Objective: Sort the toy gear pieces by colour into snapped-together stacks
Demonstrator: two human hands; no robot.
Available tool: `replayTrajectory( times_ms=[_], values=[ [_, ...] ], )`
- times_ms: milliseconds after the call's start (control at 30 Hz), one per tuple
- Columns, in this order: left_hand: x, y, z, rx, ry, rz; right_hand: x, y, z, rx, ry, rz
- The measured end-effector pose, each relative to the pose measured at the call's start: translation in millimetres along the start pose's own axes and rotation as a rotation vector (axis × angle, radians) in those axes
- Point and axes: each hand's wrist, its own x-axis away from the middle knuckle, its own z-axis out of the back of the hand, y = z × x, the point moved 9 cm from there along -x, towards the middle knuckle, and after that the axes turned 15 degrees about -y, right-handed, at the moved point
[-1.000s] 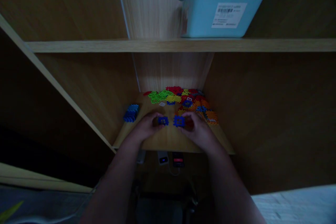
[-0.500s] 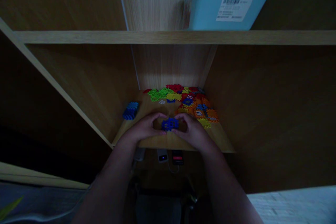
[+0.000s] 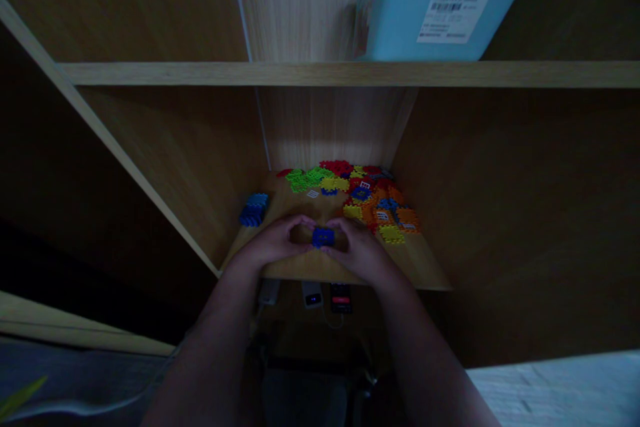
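Note:
Blue notched plastic building tiles are held low over the front of the wooden shelf board. They look like one compact square; how many pieces lie together I cannot tell. My left hand grips the left edge between thumb and fingertips. On the opposite edge, my right hand pinches in the same way, so both hands curve around the tiles. To the left, a stack of blue tiles rests near the side panel.
Green tiles, red tiles, yellow tiles and orange tiles lie heaped at the back and right. A small white lattice piece lies before them. Above, a light blue bin stands on the upper shelf. Devices sit below.
The blue tiles between my hands went from a wide, offset shape to one compact square. My hands came slightly closer together. The camera view shifted a little.

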Motion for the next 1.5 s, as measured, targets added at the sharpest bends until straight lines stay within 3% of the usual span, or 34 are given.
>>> replayTrajectory(
  times_ms=[900, 1500],
  values=[
    [-3, 3, -3.2, -0.027, -0.009, -0.008, 4, 6, -1, -0.151, -0.043, -0.022],
    [-4, -1, -2.5, -0.034, 0.022, -0.039, 13, 18, 11, 0.003, -0.023, -0.049]
  ],
)
